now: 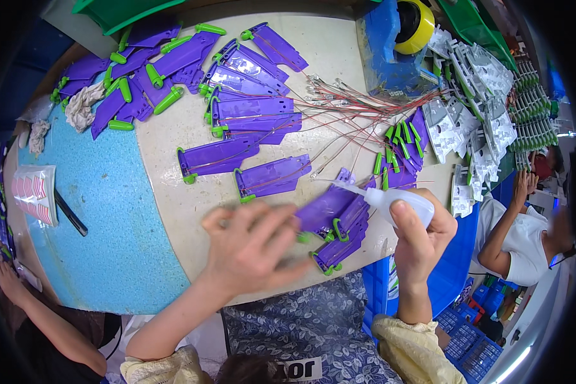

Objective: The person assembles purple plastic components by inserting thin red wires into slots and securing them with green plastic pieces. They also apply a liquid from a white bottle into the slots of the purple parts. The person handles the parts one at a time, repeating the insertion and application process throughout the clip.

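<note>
Covering the near edge: dark leaf-patterned apron [301, 320] on the seated person.
Left hand [253, 240]: blurred, just beside a purple panel [323, 208]; cannot tell whether its fingers are clamped on it or only close by.
Right hand [422, 233]: fingers wrapped around a white squeeze bottle [406, 203], its thin nozzle pointing left, above the near panels.
Near panels: overlapping purple pieces [349, 240] with green ends, on the cream table [339, 51], between the hands.
Left side: blue surface [109, 224] bearing a black stick [70, 212] and a clear pack [35, 194] with pink markings.
Middle: a column of purple panels [217, 157], green-ended, with thin red wires [371, 110] fanning out from the right.
Far left: more purple panels [182, 59], heaped.
Far right: grey-white molded parts [486, 70] piled beside a blue dispenser [387, 61] with a yellow roll [422, 25].
</note>
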Demonstrator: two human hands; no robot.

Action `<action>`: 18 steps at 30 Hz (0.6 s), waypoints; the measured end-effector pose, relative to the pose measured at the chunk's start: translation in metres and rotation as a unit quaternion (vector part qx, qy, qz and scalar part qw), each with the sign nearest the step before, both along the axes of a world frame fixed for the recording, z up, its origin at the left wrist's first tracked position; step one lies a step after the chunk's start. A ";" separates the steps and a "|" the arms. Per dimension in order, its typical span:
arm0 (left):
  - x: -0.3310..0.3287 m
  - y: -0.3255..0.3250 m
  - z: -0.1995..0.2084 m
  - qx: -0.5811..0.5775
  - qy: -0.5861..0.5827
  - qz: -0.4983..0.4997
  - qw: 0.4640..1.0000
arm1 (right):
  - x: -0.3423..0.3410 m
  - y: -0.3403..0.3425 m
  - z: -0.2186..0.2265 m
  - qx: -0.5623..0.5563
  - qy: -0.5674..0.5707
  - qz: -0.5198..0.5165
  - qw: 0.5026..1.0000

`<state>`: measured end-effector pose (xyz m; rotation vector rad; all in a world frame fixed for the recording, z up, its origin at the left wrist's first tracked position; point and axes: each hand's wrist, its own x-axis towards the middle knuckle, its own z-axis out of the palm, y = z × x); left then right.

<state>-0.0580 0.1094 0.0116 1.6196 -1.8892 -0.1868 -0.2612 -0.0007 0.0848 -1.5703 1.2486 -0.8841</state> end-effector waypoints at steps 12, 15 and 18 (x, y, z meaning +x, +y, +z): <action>0.023 -0.012 0.000 -0.003 0.044 0.100 0.994 | 0.020 0.007 -0.007 -0.136 0.150 0.100 0.974; 0.022 -0.011 -0.001 0.007 0.047 0.104 0.993 | 0.014 0.013 -0.001 -0.130 0.163 0.118 0.971; 0.022 -0.012 0.003 -0.014 0.020 0.085 0.996 | 0.007 0.014 0.000 -0.118 0.183 0.094 0.972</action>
